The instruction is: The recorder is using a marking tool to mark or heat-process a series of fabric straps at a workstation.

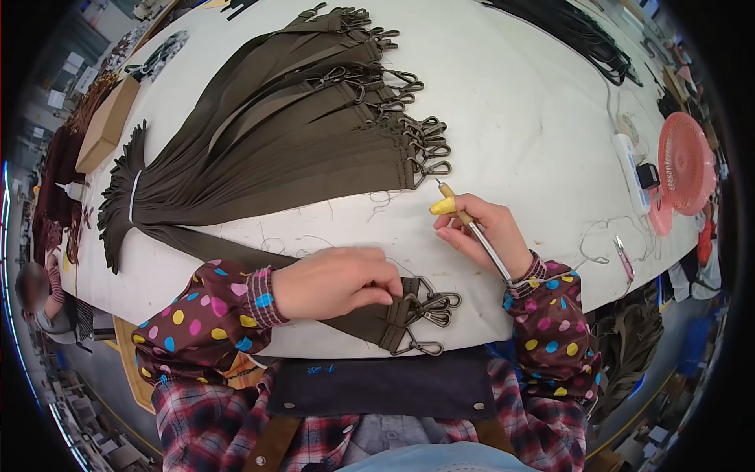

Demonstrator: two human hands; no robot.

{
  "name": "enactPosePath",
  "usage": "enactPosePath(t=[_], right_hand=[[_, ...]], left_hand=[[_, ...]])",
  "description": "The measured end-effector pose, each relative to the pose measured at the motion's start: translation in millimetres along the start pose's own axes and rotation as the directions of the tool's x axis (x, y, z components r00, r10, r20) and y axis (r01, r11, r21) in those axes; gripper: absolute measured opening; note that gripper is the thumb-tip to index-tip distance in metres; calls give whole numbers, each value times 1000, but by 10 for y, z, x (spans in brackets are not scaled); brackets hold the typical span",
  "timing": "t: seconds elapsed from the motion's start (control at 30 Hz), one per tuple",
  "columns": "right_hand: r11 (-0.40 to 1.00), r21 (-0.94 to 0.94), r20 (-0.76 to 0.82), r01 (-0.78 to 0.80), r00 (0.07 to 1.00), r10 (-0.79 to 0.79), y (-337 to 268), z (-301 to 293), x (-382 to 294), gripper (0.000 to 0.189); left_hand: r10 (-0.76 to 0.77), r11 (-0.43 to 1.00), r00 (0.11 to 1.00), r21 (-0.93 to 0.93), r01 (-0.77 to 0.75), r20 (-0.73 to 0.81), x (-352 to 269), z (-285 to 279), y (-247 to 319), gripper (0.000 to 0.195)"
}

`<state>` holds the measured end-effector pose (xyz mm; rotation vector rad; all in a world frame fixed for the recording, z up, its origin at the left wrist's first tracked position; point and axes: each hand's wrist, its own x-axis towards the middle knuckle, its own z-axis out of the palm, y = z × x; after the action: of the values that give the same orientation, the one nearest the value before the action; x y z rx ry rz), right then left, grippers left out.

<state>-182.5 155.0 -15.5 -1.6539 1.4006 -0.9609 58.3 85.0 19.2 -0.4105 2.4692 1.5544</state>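
My right hand [486, 230] holds a pen-like tool [483, 245] with a metal shaft, a wooden-coloured front part and a thin tip; a cord runs from its rear end. Yellow tape wraps one fingertip. The tip is near the metal snap hook [436, 169] of the lowest strap in a large fan of dark olive webbing straps [295, 141]. A white tie [134, 196] bundles the straps at the left. My left hand [339, 283] rests over a smaller group of straps [368, 324], its fingers bent near their stitched ends and snap hooks [433, 310]. What lies under the palm is hidden.
Loose threads [380, 200] lie between the strap groups. Pink-handled thread snips [624, 258], a white power strip [631, 173] and a pink plastic basket [687, 162] are at the right. A cardboard box [109, 124] and a small white bottle [74, 190] sit at the left. Black cords [572, 35] lie at the back right.
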Motion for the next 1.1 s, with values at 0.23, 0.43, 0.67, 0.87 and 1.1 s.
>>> enactPosePath(t=[0.23, 0.43, 0.67, 0.87, 1.1], right_hand=[[989, -133, -131, 63, 988, -80, 3, 10, 38, 17], [989, -130, -217, 74, 971, -101, 11, -29, 17, 16], [980, -150, -243, 131, 956, -165, 53, -49, 10, 16], [997, -64, -327, 41, 943, -60, 71, -96, 37, 15], [998, -21, -338, 60, 939, -63, 55, -76, 70, 15]], left_hand=[[35, 951, 989, 309, 11, -142, 38, -53, -132, 28], [166, 904, 986, 398, -156, 11, -153, -62, -8, 75], [-4, 749, 997, 660, 56, -80, -245, 217, 8, 50], [257, 750, 845, 648, 132, -469, -432, -72, 193, 37], [92, 742, 943, 654, 149, -319, -616, -74, 176, 41]])
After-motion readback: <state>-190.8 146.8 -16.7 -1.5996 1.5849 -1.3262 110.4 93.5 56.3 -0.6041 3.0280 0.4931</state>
